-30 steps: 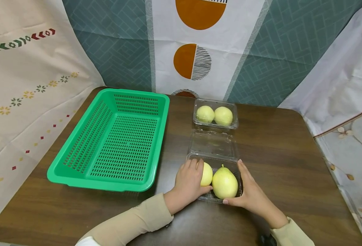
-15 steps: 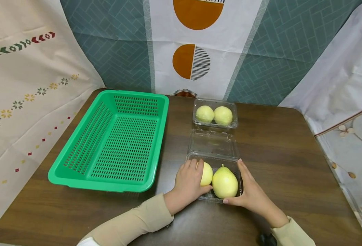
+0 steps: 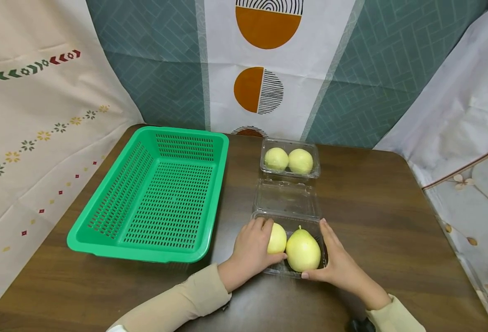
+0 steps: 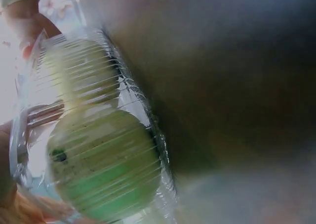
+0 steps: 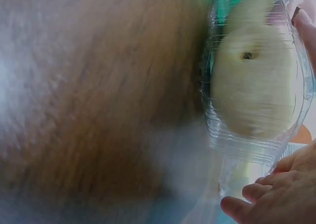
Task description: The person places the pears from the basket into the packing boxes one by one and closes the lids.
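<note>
Two yellow-green pears lie side by side in an open clear plastic clamshell box (image 3: 279, 270), its lid (image 3: 286, 198) folded back. My left hand (image 3: 247, 252) holds the left pear (image 3: 278, 239), fingers over its left side and thumb at its front. At the box's right end is my right hand (image 3: 345, 266), thumb tip by the front rim and straight fingers along the right side, beside the right pear (image 3: 303, 251) with its stem up. Through the ribbed plastic, the left wrist view shows the left pear (image 4: 103, 159) and the right wrist view the right pear (image 5: 254, 85).
A green slotted basket (image 3: 216, 198) stands on the wooden table (image 3: 376, 198) to the left. Behind the open lid sits a second clear box (image 3: 290, 176) with two pears. Patterned cloths (image 3: 156, 87) hang around the table's back and sides.
The head view has tilted slightly, so the scene sits a little lower in it. Both hands, the pears and the box keep their places.
</note>
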Demonstrator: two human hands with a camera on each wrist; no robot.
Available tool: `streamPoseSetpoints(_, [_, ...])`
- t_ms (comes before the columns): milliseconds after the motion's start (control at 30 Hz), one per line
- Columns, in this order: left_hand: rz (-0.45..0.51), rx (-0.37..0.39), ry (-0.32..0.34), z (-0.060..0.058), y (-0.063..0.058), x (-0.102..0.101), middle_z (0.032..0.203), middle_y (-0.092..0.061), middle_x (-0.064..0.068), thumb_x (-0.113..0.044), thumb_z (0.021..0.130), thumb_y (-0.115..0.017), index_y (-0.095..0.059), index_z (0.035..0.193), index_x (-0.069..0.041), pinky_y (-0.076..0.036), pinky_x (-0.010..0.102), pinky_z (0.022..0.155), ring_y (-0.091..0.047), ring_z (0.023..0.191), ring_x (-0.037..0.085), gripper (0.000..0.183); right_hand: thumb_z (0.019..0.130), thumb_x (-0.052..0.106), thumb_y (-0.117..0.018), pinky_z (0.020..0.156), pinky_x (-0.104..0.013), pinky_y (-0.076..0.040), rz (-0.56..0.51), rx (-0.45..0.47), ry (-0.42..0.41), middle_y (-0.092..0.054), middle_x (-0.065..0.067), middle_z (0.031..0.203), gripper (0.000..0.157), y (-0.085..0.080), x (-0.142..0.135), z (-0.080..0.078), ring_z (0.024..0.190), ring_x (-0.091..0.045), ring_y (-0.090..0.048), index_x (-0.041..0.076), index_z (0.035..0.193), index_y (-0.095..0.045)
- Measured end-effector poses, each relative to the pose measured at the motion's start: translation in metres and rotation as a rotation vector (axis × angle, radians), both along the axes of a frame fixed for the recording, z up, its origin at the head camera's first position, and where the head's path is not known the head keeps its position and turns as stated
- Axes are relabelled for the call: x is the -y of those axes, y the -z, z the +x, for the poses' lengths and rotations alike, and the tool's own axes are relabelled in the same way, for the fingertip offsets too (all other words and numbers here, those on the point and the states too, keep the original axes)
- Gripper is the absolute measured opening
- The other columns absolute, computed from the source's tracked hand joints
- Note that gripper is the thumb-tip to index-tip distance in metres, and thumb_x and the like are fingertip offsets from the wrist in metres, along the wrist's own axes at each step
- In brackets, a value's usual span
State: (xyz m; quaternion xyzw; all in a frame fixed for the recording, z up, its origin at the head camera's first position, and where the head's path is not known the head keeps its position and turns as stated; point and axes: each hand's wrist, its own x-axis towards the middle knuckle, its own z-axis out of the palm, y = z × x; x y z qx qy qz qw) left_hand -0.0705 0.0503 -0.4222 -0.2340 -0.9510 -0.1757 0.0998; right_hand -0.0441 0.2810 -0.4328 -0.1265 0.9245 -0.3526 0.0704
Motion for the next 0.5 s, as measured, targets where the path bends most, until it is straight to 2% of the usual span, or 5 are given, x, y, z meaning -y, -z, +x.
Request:
streamPoseSetpoints(167, [0.169,0.083,0.014,0.002,-0.002,0.009,0.107,-0.061,0.010,-0.044,0.073,-0.077,-0.059,0.115,-0.003,-0.051,0.038,0.080,-0.058,0.099,0.025,0.061,0.072,0.037,-0.081,0.096,-0.073,-0.027,-0.019,-0.020,0.000,-0.006,-0.031,0.154,0.116,0.000,0.000,0.001,0.136,-0.056,-0.015,-0.002,0.151,-0.005])
streamPoseSetpoints(333, [0.380,0.094,-0.021,0.000,-0.005,0.017,0.110,-0.060,0.009,-0.028,0.081,-0.071,-0.060,0.113,-0.004,-0.051,0.042,0.082,-0.056,0.104,0.026,0.042,0.087,0.031,-0.068,0.099,-0.073,-0.022,-0.050,-0.040,0.075,-0.010,-0.031,0.153,0.094,-0.001,0.001,0.000,0.136,-0.055,-0.015,-0.004,0.150,-0.007])
streamPoseSetpoints(400, [0.480,0.117,-0.036,-0.002,-0.006,0.020,0.111,-0.060,0.010,-0.022,0.083,-0.069,-0.060,0.112,-0.004,-0.050,0.043,0.084,-0.057,0.105,0.027,0.036,0.092,0.030,-0.062,0.100,-0.074,-0.019,-0.077,-0.013,0.110,-0.008,-0.032,0.153,0.088,-0.003,0.001,-0.002,0.137,-0.055,-0.012,-0.005,0.150,-0.006])
streamPoseSetpoints(500, [0.658,0.213,-0.048,-0.005,-0.008,0.022,0.114,-0.060,0.012,-0.016,0.086,-0.065,-0.060,0.113,-0.003,-0.050,0.044,0.087,-0.057,0.107,0.029,0.030,0.098,0.029,-0.051,0.103,-0.072,-0.015,-0.136,0.066,0.151,-0.006,-0.035,0.152,0.080,-0.006,-0.001,-0.005,0.137,-0.056,-0.008,-0.008,0.149,-0.003])
